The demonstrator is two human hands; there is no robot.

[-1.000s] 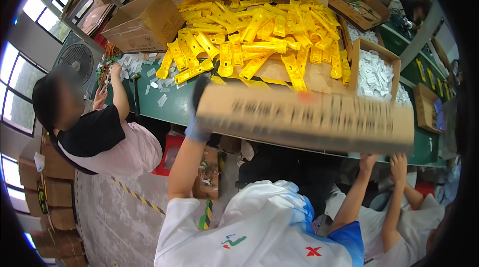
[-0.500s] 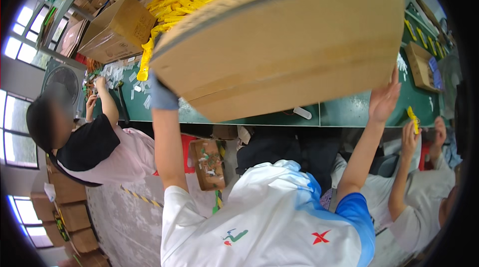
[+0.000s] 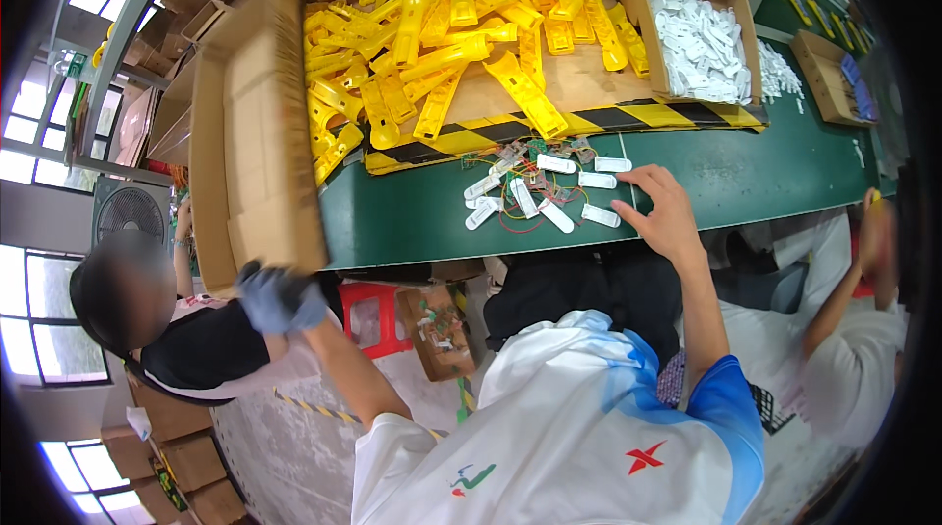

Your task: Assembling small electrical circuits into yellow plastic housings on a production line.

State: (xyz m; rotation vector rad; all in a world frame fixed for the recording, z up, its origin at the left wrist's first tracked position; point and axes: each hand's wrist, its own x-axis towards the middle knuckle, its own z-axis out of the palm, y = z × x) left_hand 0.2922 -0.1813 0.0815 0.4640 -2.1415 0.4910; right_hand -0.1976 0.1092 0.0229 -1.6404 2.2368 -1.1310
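My left hand (image 3: 279, 301), in a grey-blue glove, grips the lower edge of a shallow cardboard box (image 3: 263, 142). The box stands tilted on its side at the left, its open inside showing, slightly blurred. My bare right hand (image 3: 664, 215) has its fingers apart at the right end of a small heap of white oblong plastic pieces (image 3: 525, 198). Its fingertips are close to the pieces; whether they touch one I cannot tell. Thin red and yellow wires (image 3: 513, 224) and small circuit boards lie among those pieces on the green table (image 3: 412, 221).
Behind the heap, yellow plastic housings (image 3: 442, 54) pile up behind a black-and-yellow striped edge (image 3: 471, 139). A carton of white parts (image 3: 751, 74) stands right of them. One person (image 3: 196, 343) sits at left, another (image 3: 854, 348) at right. A red stool (image 3: 378, 319) is below.
The box has swung from above the table to the left, now in my left hand alone. My right hand has let go and come down beside the white pieces, which are now uncovered.
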